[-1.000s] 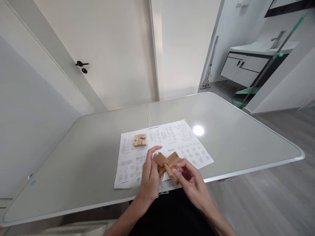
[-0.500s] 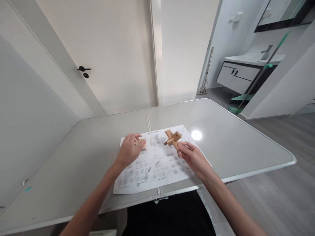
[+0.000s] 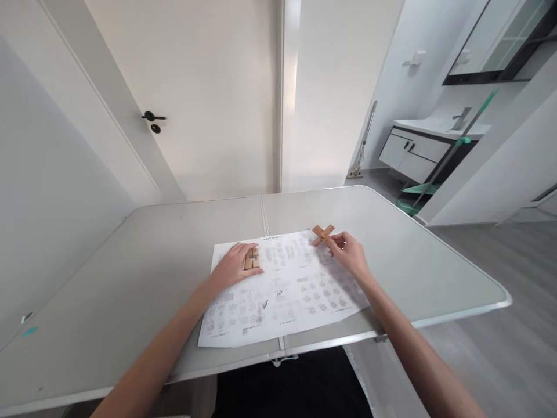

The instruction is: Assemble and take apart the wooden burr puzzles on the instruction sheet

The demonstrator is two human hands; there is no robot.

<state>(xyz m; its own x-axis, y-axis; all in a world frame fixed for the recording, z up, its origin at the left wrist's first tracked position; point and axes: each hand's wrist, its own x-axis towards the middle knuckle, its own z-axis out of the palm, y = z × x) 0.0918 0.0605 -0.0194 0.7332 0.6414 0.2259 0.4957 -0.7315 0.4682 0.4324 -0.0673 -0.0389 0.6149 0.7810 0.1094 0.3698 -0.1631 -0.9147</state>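
Observation:
My left hand [image 3: 235, 264] rests on the printed sheet [image 3: 282, 290], its thumb and fingers curved round a small notched wooden block [image 3: 252, 259]. Part of that block is hidden by the fingers. At the sheet's far right corner, my right hand [image 3: 348, 252] pinches a cross-shaped wooden puzzle [image 3: 322, 234] between thumb and fingertips. Its pieces cross one another in an X. Whether the cross touches the sheet or hangs just above it, I cannot tell.
The grey table [image 3: 418, 267] has a metal rim and a seam across its middle. Behind it stands a white door with a black handle [image 3: 154, 117]. A sink cabinet [image 3: 413, 151] and a green broom [image 3: 463, 141] are at the far right.
My right hand has moved right and away from me with the wooden cross, which has turned. My left hand has shifted a little, showing more of the block. The camera view has tilted slightly.

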